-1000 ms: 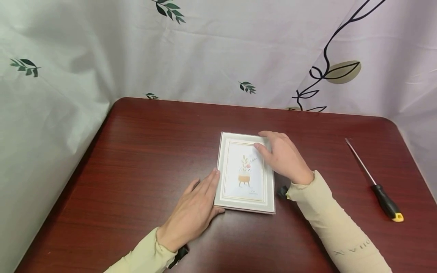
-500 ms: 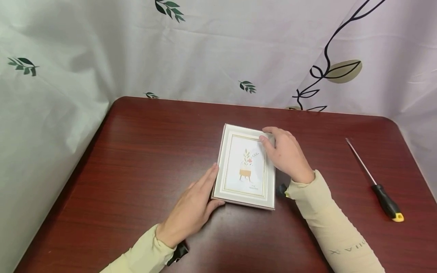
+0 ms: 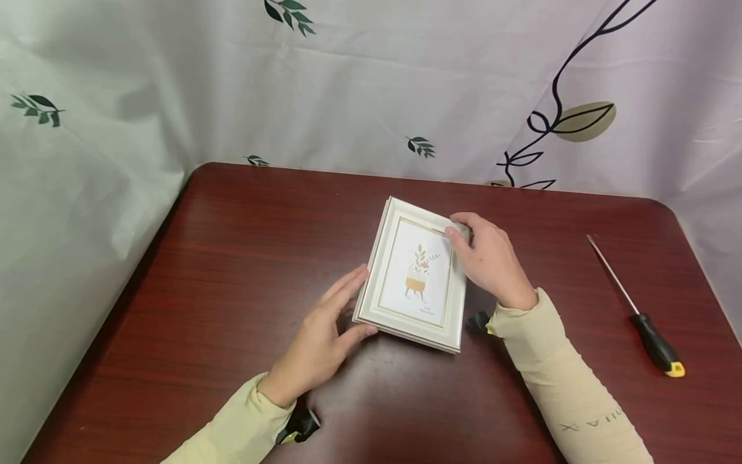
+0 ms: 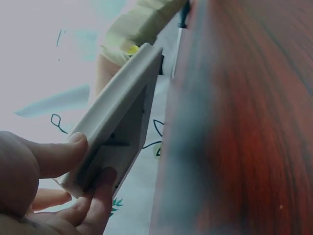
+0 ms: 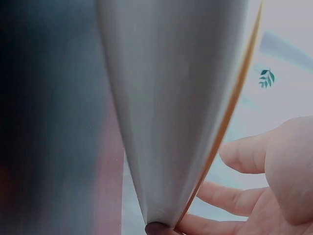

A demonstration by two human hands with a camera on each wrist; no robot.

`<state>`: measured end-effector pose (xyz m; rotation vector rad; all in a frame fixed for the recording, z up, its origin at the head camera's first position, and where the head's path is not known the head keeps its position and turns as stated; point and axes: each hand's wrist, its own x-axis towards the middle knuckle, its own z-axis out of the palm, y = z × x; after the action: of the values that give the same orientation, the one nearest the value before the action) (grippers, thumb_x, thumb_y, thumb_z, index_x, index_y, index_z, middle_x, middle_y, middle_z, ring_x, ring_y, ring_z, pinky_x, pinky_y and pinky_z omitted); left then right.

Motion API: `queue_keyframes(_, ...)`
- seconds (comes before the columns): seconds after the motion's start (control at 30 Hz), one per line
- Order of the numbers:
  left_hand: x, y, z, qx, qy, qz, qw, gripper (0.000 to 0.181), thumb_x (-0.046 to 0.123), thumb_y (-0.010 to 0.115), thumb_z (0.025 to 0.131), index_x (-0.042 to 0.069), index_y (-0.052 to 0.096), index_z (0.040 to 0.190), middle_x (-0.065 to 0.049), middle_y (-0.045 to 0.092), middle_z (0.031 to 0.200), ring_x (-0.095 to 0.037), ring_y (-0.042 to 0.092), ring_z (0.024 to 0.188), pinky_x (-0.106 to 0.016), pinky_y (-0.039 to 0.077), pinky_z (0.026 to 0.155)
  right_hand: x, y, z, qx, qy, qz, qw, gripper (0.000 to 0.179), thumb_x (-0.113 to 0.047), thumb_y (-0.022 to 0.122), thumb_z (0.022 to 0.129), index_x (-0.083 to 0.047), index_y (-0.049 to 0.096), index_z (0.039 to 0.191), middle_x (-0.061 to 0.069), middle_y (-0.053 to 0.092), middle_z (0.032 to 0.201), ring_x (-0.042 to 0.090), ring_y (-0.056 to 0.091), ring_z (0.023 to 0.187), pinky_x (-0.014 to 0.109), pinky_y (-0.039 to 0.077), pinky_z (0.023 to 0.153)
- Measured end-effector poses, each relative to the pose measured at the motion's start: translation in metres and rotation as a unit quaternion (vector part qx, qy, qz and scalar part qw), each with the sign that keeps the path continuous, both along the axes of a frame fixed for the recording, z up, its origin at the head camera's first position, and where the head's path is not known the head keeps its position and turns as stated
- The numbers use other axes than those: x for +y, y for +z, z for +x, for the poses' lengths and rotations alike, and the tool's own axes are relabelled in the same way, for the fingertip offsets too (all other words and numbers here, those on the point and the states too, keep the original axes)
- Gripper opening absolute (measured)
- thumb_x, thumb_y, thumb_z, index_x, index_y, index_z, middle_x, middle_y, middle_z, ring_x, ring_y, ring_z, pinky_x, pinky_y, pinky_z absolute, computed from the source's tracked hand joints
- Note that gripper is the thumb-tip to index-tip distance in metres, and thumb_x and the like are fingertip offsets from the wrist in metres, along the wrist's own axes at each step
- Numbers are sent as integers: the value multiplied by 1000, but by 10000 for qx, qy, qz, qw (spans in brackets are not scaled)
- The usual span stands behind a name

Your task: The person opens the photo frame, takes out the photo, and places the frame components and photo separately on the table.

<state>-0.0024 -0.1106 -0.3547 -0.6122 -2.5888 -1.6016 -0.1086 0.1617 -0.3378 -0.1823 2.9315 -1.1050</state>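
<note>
A white picture frame (image 3: 400, 322) with a thin gold inner line holds a print of a potted plant. It is tilted, and the left wrist view shows it raised off the table, its recessed back (image 4: 117, 129) in sight. My left hand (image 3: 313, 345) grips the near left corner, thumb along the edge and fingertips curled behind. At the upper right corner my right hand (image 3: 493, 261) holds the frame, thumb at the front and fingers round the far edge. In the right wrist view the frame's side (image 5: 166, 107) fills the middle, one fingertip hooked at its end.
A screwdriver (image 3: 655, 338) with a black and yellow handle lies on the right side of the dark red wooden table (image 3: 243, 270). Behind the table's far edge hangs a pale curtain (image 3: 359, 84) printed with leaves.
The picture frame has come up from the table, turned slightly clockwise and tilted. My left fingers have moved from lying flat along its side to curling round its corner.
</note>
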Motion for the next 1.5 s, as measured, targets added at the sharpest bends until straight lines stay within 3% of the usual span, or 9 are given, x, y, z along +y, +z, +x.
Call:
queue_keyframes(0.07,0,1,-2,-368,-86,508,9980,84,-6,81,79,2,40,152,-13,39,157,-19,67,112,-31,54,94,0,0,0,-64,-27,-59,10000,44,-30,51,104,-4,56,140,17,63,120,29,52,94,44,43,85)
queue_keyframes(0.17,0,2,-3,-1079,-43,1113,9879,84,-8,79,80,0,39,152,-15,57,142,-19,70,106,-27,55,89,0,-1,0,-144,-56,-110,9998,44,-30,52,104,-5,55,140,17,61,126,30,53,97,44,43,86)
queue_keyframes(0.3,1,4,-4,-2037,61,1979,9588,81,-11,79,79,-4,40,150,-21,68,123,-20,69,108,-27,56,87,0,-2,0,-208,-80,-150,9996,45,-30,51,104,-4,53,141,17,59,129,30,54,100,45,44,87)
queue_keyframes(0.37,1,4,-5,-2398,35,2444,9396,79,-13,77,79,-6,41,148,-23,65,127,-22,68,110,-29,57,87,0,-2,0,-230,-77,-145,9996,46,-31,51,104,-3,53,142,18,59,129,30,54,100,45,44,87)
queue_keyframes(0.43,1,4,-5,-2613,9,2757,9251,76,-13,76,80,-7,43,147,-24,64,130,-22,68,111,-30,57,88,-1,-2,0,-281,-81,-149,9995,47,-31,52,104,-3,52,142,18,59,128,30,55,100,44,45,87)
queue_keyframes(0.53,1,3,-5,-2769,-1,3048,9113,72,-11,74,83,-7,43,147,-25,62,132,-22,67,112,-31,56,90,-2,-2,0,-365,-61,-161,9992,48,-31,53,104,-3,51,143,17,59,129,29,56,102,44,46,87)
queue_keyframes(0.9,4,3,-5,-2687,269,3548,8951,63,-12,71,85,-11,46,143,-26,63,129,-20,68,111,-28,55,91,-6,-5,-1,-493,-165,-346,9980,57,-38,53,103,-6,43,150,19,56,136,31,55,111,47,44,94)
queue_keyframes(1.2,11,-14,-7,-2635,-391,4120,8714,59,1,72,90,-20,45,138,-4,72,119,-14,65,113,-27,52,95,-6,-9,-3,-637,-124,-1056,9923,60,-47,48,104,-10,45,150,18,57,131,33,57,114,48,46,94)
queue_keyframes(1.5,16,-17,-9,-2766,-512,4105,8674,68,19,77,88,-18,49,137,-3,71,120,-13,63,115,-27,48,99,-6,-10,-3,-731,-192,-1386,9875,58,-46,49,104,-6,48,147,19,54,135,34,55,116,49,45,97)
